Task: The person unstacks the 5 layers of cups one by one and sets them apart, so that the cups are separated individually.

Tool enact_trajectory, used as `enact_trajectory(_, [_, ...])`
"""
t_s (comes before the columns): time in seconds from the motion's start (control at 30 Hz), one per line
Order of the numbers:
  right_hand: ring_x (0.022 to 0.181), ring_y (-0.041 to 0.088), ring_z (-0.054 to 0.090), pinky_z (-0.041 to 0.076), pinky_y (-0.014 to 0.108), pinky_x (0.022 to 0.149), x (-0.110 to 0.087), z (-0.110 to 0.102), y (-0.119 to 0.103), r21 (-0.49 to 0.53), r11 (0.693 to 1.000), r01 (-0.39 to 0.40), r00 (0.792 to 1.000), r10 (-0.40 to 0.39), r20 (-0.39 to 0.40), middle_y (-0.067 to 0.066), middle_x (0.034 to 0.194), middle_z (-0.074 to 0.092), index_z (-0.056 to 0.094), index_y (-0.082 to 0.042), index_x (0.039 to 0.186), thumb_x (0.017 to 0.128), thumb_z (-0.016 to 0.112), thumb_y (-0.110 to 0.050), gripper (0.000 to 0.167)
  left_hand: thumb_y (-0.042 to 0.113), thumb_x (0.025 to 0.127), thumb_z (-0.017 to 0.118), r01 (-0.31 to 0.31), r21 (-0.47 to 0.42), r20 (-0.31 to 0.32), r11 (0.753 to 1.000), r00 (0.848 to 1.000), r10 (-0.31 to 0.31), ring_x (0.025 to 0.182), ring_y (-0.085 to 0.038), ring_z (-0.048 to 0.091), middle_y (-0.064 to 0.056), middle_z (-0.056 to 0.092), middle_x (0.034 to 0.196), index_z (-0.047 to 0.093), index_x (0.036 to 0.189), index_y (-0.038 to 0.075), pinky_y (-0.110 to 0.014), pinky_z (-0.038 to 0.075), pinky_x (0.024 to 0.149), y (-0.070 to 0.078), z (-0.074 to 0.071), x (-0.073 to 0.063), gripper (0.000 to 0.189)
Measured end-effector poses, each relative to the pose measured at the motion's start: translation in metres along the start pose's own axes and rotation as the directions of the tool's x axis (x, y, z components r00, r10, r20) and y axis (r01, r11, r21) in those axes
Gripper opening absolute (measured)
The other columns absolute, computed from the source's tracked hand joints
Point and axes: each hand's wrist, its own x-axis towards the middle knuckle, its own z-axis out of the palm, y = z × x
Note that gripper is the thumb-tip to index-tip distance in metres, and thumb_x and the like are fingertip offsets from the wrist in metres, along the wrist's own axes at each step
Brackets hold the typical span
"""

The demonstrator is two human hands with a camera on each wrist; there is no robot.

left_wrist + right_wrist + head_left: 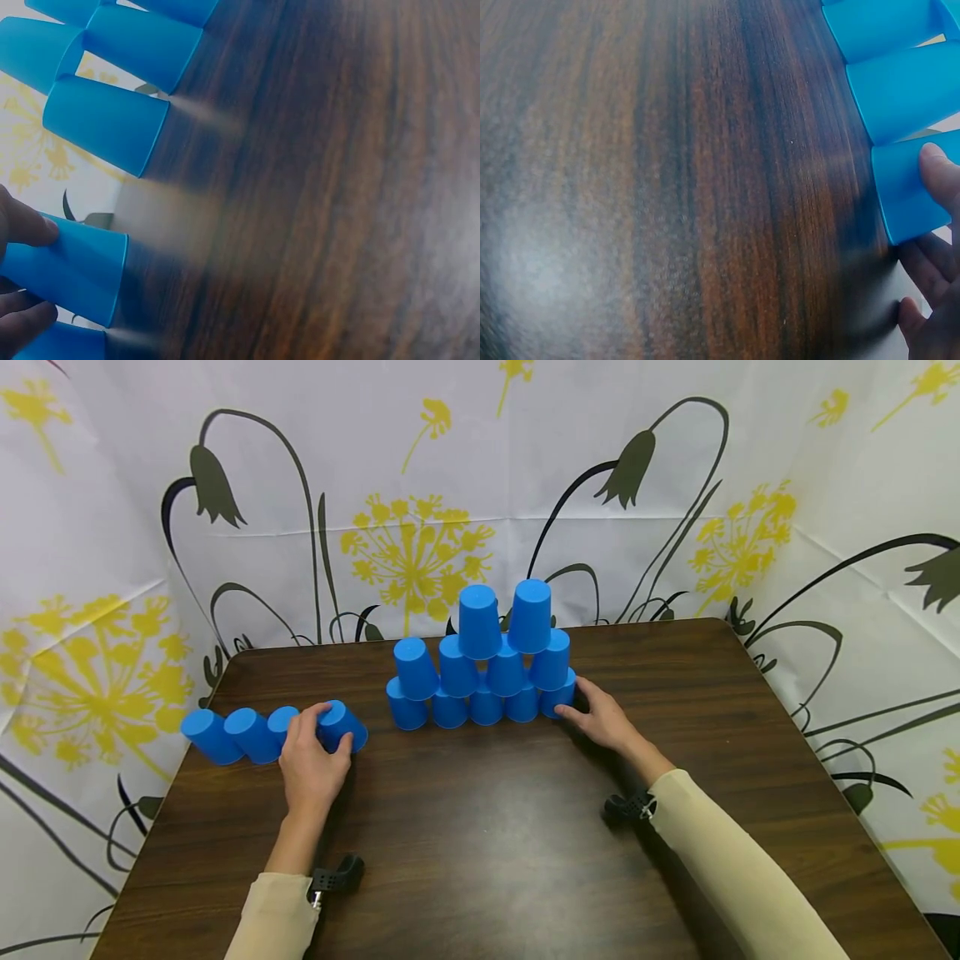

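Observation:
At the left of the table, my left hand [311, 764] grips an upside-down blue cup [345, 727] between thumb and fingers. In the left wrist view the thumb presses one side of that cup [82, 262], with fingertips on the other. My right hand [603, 718] holds the rightmost bottom cup [557, 697] of a stacked pyramid, thumb in front and fingers around its right side. The right wrist view shows the thumb on this cup [907, 187]. The pyramid has a bottom row of several cups, a second row of several and two top cups [478, 622].
Beside my left hand, more upside-down blue cups [212, 737] stand in a row towards the table's left edge. The dark wooden table [487, 835] reaches back to a white curtain [480, 460] with yellow and green flower prints.

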Motion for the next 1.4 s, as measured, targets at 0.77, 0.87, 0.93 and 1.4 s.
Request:
enact_trajectory(0.77, [0.139,0.039,0.036,0.028,0.060,0.111,0.003,0.001,-0.001,-0.009,1.000,0.006,1.000,-0.006,0.001,0.018,0.150,0.041,0.033,-0.006,0.151,0.096,0.062,-0.037,0.069,0.005,0.078,0.081,-0.091,0.027,-0.089,0.995,0.992,0.093,0.109,-0.042,0.058,-0.021,0.055,0.128,0.059,0.126,0.004,-0.060,0.052,0.083,0.014,-0.016,0.001,0.053])
enact_trajectory(0.87, [0.139,0.039,0.036,0.028,0.060,0.111,0.003,-0.001,-0.001,-0.007,1.000,0.010,1.000,-0.010,0.002,0.019,0.151,0.040,0.033,-0.006,0.151,0.096,0.062,-0.037,0.069,0.010,0.079,0.081,-0.134,0.049,-0.128,0.990,0.982,0.139,0.103,-0.041,0.060,-0.020,0.055,0.130,0.060,0.127,0.005,-0.058,0.054,0.077,0.026,-0.023,0.006,0.053])
enact_trajectory(0.93, [0.139,0.039,0.036,0.028,0.060,0.111,0.003,-0.001,-0.001,-0.007,1.000,0.013,1.000,-0.013,0.000,0.019,0.151,0.040,0.033,-0.006,0.151,0.096,0.062,-0.037,0.069,0.013,0.081,0.078,-0.177,0.049,-0.152,0.983,0.971,0.182,0.099,-0.041,0.061,-0.019,0.054,0.131,0.060,0.128,0.005,-0.057,0.054,0.073,0.037,-0.026,0.011,0.051])
enact_trajectory(1.4, [0.138,0.040,0.036,0.028,0.060,0.111,0.000,-0.002,-0.001,0.008,1.000,0.013,1.000,-0.013,0.004,0.018,0.151,0.040,0.032,-0.006,0.151,0.097,0.062,-0.036,0.069,0.012,0.088,0.071,-0.503,-0.279,-0.092,0.818,0.862,0.499,0.121,-0.026,0.054,-0.011,0.053,0.136,0.052,0.139,0.009,-0.047,0.051,0.092,0.155,-0.007,0.048,0.054])
